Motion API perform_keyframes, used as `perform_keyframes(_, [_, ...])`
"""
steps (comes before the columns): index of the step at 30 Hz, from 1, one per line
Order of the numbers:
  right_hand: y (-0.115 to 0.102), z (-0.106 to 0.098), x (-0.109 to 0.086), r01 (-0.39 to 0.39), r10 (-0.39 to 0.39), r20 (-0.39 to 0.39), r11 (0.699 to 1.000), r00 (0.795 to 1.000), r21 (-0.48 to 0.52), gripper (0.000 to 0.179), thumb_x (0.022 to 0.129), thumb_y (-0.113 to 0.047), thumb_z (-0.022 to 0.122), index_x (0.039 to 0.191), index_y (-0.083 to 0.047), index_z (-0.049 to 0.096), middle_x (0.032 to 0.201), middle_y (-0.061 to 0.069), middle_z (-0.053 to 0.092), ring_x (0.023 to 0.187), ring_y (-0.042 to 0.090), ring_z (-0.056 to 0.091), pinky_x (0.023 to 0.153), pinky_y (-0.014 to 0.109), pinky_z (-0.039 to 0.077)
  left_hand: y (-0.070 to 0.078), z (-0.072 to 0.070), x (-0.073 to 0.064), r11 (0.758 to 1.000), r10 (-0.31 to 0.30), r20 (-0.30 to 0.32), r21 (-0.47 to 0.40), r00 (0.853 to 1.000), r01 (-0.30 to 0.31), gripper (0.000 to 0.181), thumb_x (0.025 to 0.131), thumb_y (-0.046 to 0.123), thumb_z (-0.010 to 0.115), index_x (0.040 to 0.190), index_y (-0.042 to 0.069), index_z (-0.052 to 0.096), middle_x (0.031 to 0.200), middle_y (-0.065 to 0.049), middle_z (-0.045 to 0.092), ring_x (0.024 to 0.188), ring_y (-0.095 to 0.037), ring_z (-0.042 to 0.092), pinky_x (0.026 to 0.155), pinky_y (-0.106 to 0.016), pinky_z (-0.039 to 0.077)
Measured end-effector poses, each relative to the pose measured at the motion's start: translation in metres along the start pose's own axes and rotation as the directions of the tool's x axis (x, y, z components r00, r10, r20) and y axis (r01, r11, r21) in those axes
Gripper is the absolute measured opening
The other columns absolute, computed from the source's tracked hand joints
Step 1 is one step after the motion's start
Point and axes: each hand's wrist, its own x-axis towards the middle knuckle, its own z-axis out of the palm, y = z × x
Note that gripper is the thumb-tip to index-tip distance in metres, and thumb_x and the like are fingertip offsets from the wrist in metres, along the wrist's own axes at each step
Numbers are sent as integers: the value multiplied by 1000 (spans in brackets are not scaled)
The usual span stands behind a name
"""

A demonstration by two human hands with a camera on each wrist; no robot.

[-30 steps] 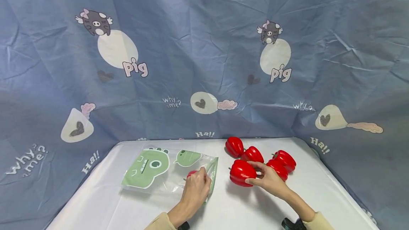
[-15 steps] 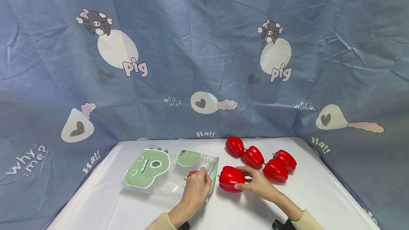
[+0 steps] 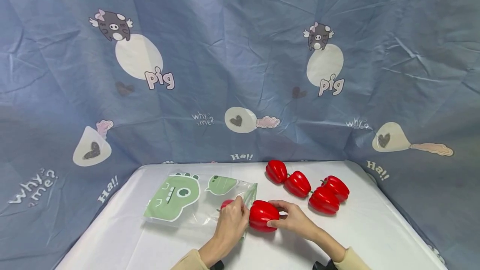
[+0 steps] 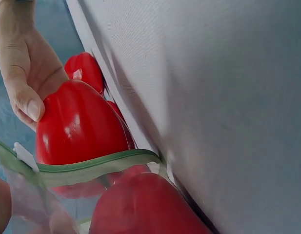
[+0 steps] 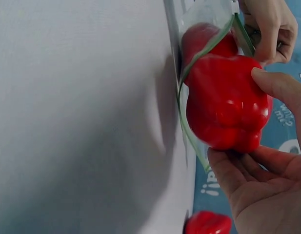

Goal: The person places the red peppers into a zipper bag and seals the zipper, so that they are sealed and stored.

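A clear zip bag (image 3: 187,216) printed with a green cartoon monster lies flat at left centre, its green-edged mouth facing right. My left hand (image 3: 230,222) pinches the upper lip of that mouth. Inside the bag, near the opening, sits one red bell pepper (image 4: 145,207), mostly behind my left hand in the head view. Between thumb and fingers, my right hand (image 3: 294,221) holds another red bell pepper (image 3: 262,216). This pepper is right at the bag's mouth, and the right wrist view shows the green zip strip (image 5: 189,129) running beside it.
Behind my right hand, several more red bell peppers (image 3: 324,200) lie on the white-covered table (image 3: 375,224). A blue curtain (image 3: 240,66) with pig prints hangs along the table's back and sides.
My right hand has carried its bell pepper leftward and toward me, from near the other peppers to the bag's mouth. My left hand has stayed on the bag.
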Motion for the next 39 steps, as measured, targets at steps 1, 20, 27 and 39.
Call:
perform_keyframes(1, [0,1,1,-2,2,1,1000,1000,-7,63,78,-24,79,131,0,54,125,13,62,110,26,60,85,30,54,0,0,0,1000,1,-3,3,1000,-1,25,77,4,64,66,16,44,50,7,45,47,-7,40,45,-21,35])
perform_keyframes(20, [5,7,5,24,-25,41,999,999,28,65,79,-20,78,134,0,51,129,16,59,113,28,59,84,30,54,2,1,-2,996,-43,43,-76,998,46,23,79,3,63,69,15,47,54,9,45,51,-2,39,46,-14,33])
perform_keyframes(27, [6,10,5,29,-31,63,999,998,30,57,80,-13,74,131,-1,53,127,14,60,113,28,59,86,29,53,2,1,-3,996,-46,35,-75,998,49,23,79,4,63,68,16,46,53,10,44,51,-3,38,46,-15,33])
perform_keyframes(39, [7,17,12,87,-85,65,996,994,-20,53,80,-18,75,128,-4,58,122,11,64,106,22,61,87,30,53,2,2,-2,997,-38,13,-60,999,39,22,80,5,64,69,15,48,53,10,47,51,-3,39,47,-15,34])
